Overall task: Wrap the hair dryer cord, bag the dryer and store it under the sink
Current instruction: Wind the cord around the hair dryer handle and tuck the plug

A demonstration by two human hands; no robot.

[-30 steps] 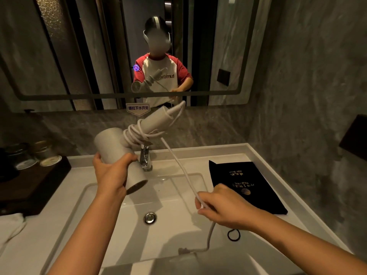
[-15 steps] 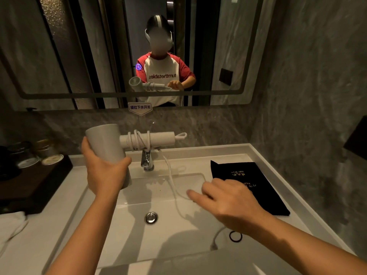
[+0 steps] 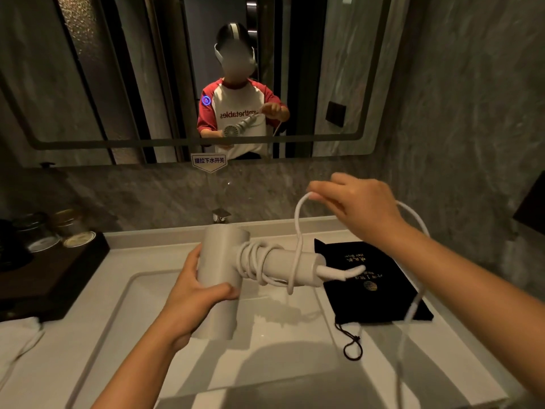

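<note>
A white hair dryer is held over the sink, its handle pointing right. My left hand grips the barrel. Several turns of the white cord lie around the handle near the barrel. My right hand is raised above the handle end, pinching the cord; from it one strand drops to the handle and another arcs right and down past the counter's front. A black drawstring bag with gold print lies flat on the counter, right of the basin.
The white sink basin is below the dryer, with the faucet behind it. A dark tray with jars sits at the left. A white cloth lies at the left edge. A mirror and grey walls close in behind and right.
My right hand rose from low over the basin to above the handle end, lifting a cord loop. My left hand brought the dryer lower and to the right; more cord is on the handle.
</note>
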